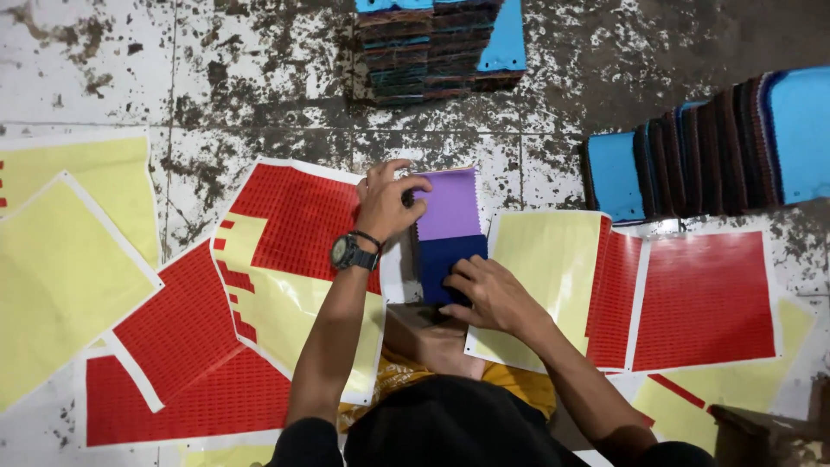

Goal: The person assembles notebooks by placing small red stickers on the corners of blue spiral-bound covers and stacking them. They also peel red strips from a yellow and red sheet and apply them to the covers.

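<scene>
The purple fabric swatch lies on the floor in front of you, its near edge overlapping a dark blue swatch that sits closer to you. Your left hand curls its fingers around the purple swatch's far left corner, pinching that edge. Your right hand rests flat, fingers loosely spread, pressing the blue swatch's near right edge. Red label sheets crowd the left side right up to your left wrist and its watch; a yellow backing sheet butts against the swatches on the right. Open room is only on the stained floor beyond the swatches, before the far stack of swatches and the row of swatches at far right.
</scene>
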